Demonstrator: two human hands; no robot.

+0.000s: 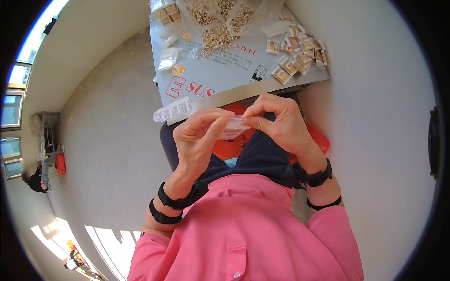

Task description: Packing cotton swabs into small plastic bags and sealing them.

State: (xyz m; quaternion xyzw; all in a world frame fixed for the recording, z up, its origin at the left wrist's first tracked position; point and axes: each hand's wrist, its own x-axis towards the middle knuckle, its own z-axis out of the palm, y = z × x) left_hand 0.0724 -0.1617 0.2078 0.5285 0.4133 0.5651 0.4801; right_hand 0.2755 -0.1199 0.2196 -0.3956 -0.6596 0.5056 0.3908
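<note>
- Left hand raised in front of the body, fingers curled in, thumb and forefinger tips pinched on the near end of a small clear plastic packet
- Right hand meets it from the other side, thumb and forefinger closed on the same packet at its right end; the remaining fingers arch over the top
- Packet sits between the two hands, just below the front edge of the table, over the lap; its contents are too small to tell
- A long white strip with small dark printed blocks sticks out to the left behind the left hand, lying along the table edge; whether it joins the packet I cannot tell
- Black straps on both wrists, pink shirt and dark garment below the hands, an orange bag showing in the lap under them
- Table top is grey with red lettering; a heap of pale wooden sticks in clear bags at the far middle
- Scattered filled small packets on the right of the table, well apart from the hands
- A few more packets and clear wrappers on the left side of the table
- Pale floor either side, sunlit patches at lower left
</note>
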